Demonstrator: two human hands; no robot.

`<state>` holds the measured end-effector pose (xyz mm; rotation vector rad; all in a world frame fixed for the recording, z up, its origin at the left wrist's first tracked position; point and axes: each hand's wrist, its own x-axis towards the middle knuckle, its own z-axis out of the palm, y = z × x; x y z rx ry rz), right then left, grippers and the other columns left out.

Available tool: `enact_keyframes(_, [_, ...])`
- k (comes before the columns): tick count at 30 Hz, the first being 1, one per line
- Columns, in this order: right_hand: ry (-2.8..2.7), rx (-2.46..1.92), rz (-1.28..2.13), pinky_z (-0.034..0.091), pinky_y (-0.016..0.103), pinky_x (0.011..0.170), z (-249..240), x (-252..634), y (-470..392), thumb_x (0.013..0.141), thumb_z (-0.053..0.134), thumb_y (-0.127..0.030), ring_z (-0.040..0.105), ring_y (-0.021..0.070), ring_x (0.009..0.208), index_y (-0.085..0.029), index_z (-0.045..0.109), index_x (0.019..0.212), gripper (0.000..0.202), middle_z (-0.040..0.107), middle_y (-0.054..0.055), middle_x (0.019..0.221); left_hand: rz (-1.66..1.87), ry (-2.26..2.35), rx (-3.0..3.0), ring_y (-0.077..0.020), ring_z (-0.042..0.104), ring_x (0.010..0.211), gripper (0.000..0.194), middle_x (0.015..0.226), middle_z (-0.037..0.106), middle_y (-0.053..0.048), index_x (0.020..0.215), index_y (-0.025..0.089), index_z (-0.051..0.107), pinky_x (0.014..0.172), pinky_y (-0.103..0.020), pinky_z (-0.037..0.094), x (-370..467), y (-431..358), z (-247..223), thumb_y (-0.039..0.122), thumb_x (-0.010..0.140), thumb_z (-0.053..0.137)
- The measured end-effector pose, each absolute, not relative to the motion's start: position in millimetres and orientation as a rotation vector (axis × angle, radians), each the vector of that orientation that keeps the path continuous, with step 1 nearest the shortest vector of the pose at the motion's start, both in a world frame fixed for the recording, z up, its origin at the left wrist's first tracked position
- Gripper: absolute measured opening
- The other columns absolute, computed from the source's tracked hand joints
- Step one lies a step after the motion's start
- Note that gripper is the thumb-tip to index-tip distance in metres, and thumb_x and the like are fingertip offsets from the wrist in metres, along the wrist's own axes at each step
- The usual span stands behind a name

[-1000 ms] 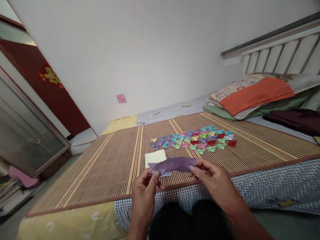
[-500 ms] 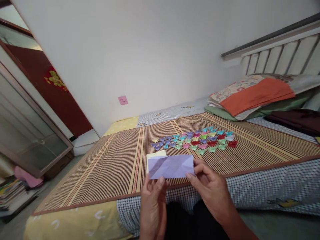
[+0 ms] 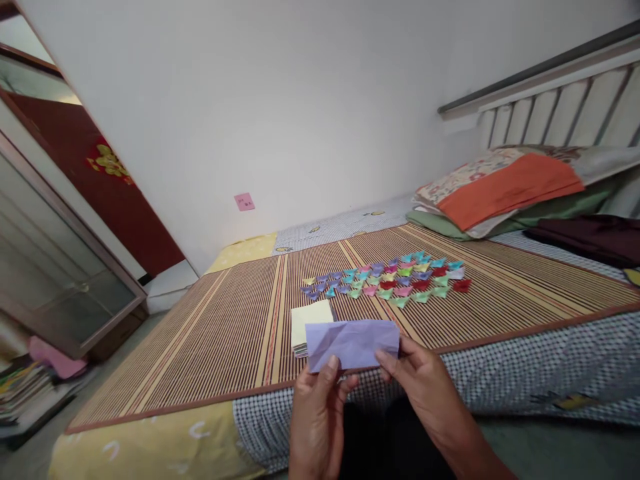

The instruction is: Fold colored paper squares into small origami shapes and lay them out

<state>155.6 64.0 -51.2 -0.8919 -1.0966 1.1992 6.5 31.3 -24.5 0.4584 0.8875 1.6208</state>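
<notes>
A striped mat [image 3: 210,333] covers much of the bed, with checked cloth [image 3: 525,373] showing along its near edge. On the mat, beyond the hands, small folded paper pieces [image 3: 388,285] lie in close rows, in blue, green, red, pink, yellow and purple. Nearer sits a stack of paper [image 3: 311,319] with a pale yellow top sheet; the held paper partly hides its near right side. Pillows [image 3: 510,190] and a dark folded cloth [image 3: 590,237] lie at the far right, well apart from the work. A pink note [image 3: 245,202] is on the wall [image 3: 300,113].

The purple paper [image 3: 350,340] is held above the mat's near edge, a long rectangle with slanting creases. The person's left hand [image 3: 317,407] pinches its lower left part, thumb in front; the right hand [image 3: 425,377] grips its right end between thumb and fingers.
</notes>
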Motion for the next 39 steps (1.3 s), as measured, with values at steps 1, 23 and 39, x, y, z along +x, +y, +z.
enact_keyframes(1, [-1.141, -0.918, 1.188, 0.046, 0.029, 0.058, -50.6, 158.6, 64.2, 0.076, 0.081, -0.051, 0.053, 0.0155, 0.057, -0.018, 0.074, 0.082, 0.034, 0.061, -0.001, 0.062, 1.623, 0.903, 0.444, -0.0151, 0.072, 0.077, 0.036, 0.087, 0.078, -0.004, 0.083, 0.015, 0.078, 0.061, -0.021, 0.060, 3.3, 32.1, -25.5, 0.026, 0.056, 0.100])
enact_keyframes(23, [-1.686, -0.827, 1.036, 0.047, 0.030, 0.072, -23.7, 178.0, 68.9, 0.098, 0.048, -0.026, 0.061, 0.0188, 0.076, -0.022, 0.064, 0.081, 0.024, 0.063, 0.000, 0.078, 0.933, 0.664, 0.985, -0.0325, 0.075, 0.101, 0.053, 0.124, 0.073, -0.019, 0.123, 0.018, 0.073, 0.075, -0.035, 0.059, -28.7, 33.1, -16.1, 0.054, 0.084, 0.076])
enact_keyframes(39, [-1.524, -1.069, 0.979, 0.038, 0.027, 0.054, -36.0, 180.0, 67.4, 0.089, 0.058, -0.041, 0.048, 0.0154, 0.057, -0.021, 0.060, 0.071, 0.028, 0.054, -0.002, 0.062, 1.361, 0.848, 0.620, -0.0199, 0.075, 0.072, 0.032, 0.086, 0.080, -0.012, 0.093, 0.009, 0.078, 0.064, -0.025, 0.060, -27.7, 40.0, -36.6, 0.027, 0.070, 0.092])
